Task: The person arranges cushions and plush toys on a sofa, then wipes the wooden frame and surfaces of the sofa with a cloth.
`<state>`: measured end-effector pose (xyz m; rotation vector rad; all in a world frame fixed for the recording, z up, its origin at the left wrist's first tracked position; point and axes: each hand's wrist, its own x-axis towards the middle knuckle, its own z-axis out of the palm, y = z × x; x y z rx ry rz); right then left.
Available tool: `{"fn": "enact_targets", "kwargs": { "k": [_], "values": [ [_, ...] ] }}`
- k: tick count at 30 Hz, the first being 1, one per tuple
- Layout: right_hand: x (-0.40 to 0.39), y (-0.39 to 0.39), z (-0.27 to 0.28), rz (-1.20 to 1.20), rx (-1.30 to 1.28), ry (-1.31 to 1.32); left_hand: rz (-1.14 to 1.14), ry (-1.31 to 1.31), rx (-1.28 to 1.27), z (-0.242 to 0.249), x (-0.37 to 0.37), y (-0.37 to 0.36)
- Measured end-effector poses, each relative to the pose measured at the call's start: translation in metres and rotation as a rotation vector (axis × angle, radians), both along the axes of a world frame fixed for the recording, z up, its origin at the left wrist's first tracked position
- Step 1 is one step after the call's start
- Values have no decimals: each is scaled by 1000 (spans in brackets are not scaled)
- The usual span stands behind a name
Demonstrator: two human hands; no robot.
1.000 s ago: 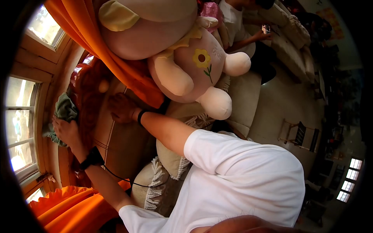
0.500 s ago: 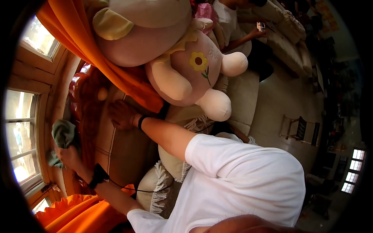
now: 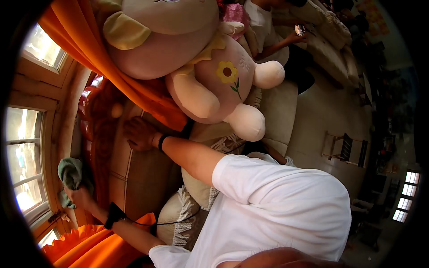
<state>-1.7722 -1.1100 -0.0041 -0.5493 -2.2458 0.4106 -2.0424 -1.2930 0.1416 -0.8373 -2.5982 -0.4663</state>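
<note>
My left hand (image 3: 79, 196) is closed around a grey-green cloth (image 3: 70, 173), bunched up against the wooden window ledge beside the window. The cloth covers part of its fingers. A black strap with a cable sits on that wrist. Palm down, my right hand (image 3: 140, 134) rests on the brown leather sofa back (image 3: 123, 163), fingers spread and nothing held. It wears a thin black wristband. Above my right arm lies a large plush toy (image 3: 210, 85) with a yellow flower on its belly. Dark red carved wood (image 3: 100, 134) runs between the sofa back and the ledge.
Orange curtains (image 3: 89, 241) hang at the lower left, and another orange drape (image 3: 129, 89) passes beside the toy. Fringed cushions (image 3: 174, 216) lie on the sofa. A seated person (image 3: 263, 27) holds a phone. A folding chair (image 3: 346, 147) stands on the floor at right.
My left hand and the cloth have moved along the ledge, toward the lower edge of the view. My right hand stays on the sofa back.
</note>
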Motion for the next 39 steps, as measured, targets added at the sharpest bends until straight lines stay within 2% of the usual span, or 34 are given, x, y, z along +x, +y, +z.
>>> {"fn": "enact_targets", "kwargs": {
  "k": [5,7,9,12,15,17,19,22,24,26,28,32,33,35,36,39],
  "values": [
    [0,1,1,-14,16,16,95,-153,-101,14,9,41],
    [1,0,0,-24,17,18,83,-125,-159,-8,-19,44],
    [1,-3,-2,-27,16,15,77,-101,-218,-18,-27,37],
    [-2,-1,-7,-48,52,0,-24,-95,-51,-20,-32,13],
    [-5,-1,-14,-63,46,7,18,-113,-25,-15,-50,-18],
    [-3,-2,-11,-40,22,-26,138,-124,-54,-8,-47,-26],
    [-5,-3,-13,-60,45,-16,107,-89,-76,-5,-39,-14],
    [-5,-3,-8,-61,55,-15,178,-187,-191,1,-32,19],
    [-4,-1,-5,-47,44,-26,58,-119,-144,-15,-39,42],
    [-5,-2,-7,-28,31,-25,6,-31,-161,2,7,76],
    [-5,-4,-6,-36,32,-20,-88,-57,-127,14,32,98],
    [-2,-1,-1,8,3,-34,-328,62,-57,-4,27,145],
    [-3,-4,-1,12,6,-36,-323,61,-54,-5,28,157],
    [-2,1,2,8,-29,-29,-333,-111,-132,13,51,183],
    [-1,4,2,-1,-20,-31,-340,-134,-76,18,58,189],
    [3,-2,7,41,-64,-146,-391,-174,-96,18,51,185]
  ]
}}
